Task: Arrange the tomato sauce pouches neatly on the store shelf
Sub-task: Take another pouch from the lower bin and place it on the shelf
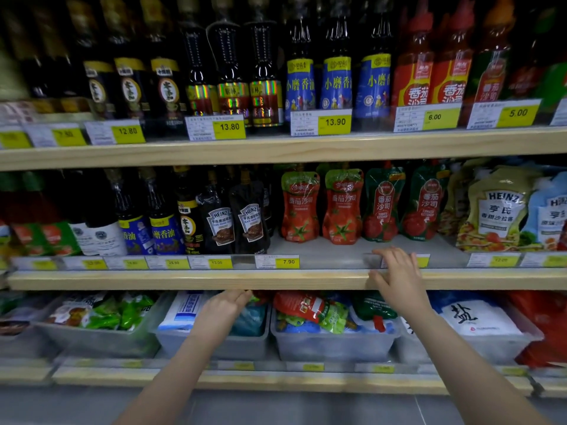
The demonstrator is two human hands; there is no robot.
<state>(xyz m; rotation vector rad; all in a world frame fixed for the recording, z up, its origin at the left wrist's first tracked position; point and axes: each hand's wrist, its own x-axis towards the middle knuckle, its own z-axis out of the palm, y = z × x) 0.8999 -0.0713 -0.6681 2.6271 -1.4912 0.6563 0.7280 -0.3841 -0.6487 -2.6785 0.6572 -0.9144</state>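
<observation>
Right hand (395, 271) rests open and empty on the shelf (184, 279) front edge; upright tomato sauce pouches (342, 207) stand just behind. Left hand (225, 305) reaches below, grip hidden.

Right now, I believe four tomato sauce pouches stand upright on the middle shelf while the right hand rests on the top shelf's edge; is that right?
Not quite. The four tomato sauce pouches do stand upright on the middle shelf, but the head view shows the right hand resting on that same middle shelf's front edge, not the top one.
</observation>
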